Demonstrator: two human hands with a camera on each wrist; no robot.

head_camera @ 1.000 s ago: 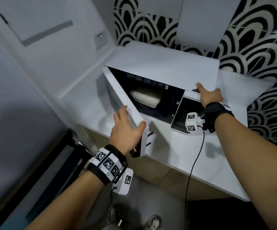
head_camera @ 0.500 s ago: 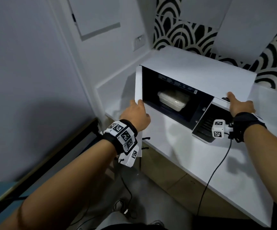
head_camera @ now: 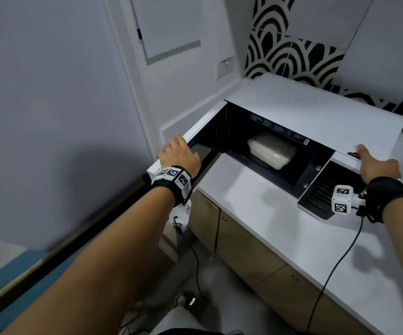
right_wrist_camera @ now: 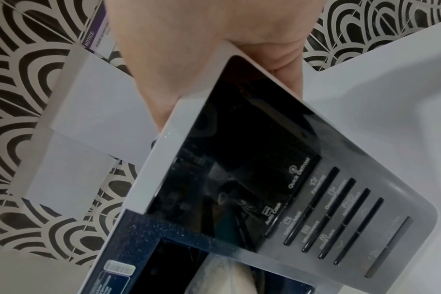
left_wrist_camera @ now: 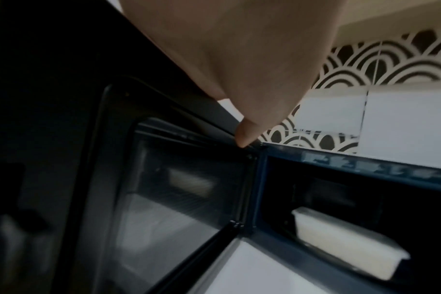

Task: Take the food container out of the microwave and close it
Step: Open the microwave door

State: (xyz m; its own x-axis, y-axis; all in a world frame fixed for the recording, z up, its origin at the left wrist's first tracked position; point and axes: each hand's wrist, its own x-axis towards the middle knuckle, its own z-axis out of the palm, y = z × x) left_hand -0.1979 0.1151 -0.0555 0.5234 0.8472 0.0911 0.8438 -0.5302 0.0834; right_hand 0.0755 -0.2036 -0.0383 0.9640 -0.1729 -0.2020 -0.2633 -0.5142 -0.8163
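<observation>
Left hand (head_camera: 180, 154) grips the top edge of the microwave door (head_camera: 205, 128), swung wide; right hand (head_camera: 377, 166) rests flat on the microwave (head_camera: 316, 105) top, holding nothing. Food container (head_camera: 270, 149) sits inside the cavity, untouched. Door-opening looks done; removal and closing remain.

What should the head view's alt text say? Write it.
A person's left hand holds a white microwave's door wide open, showing a pale food container inside. Their right hand rests on the microwave's top right corner.
</observation>
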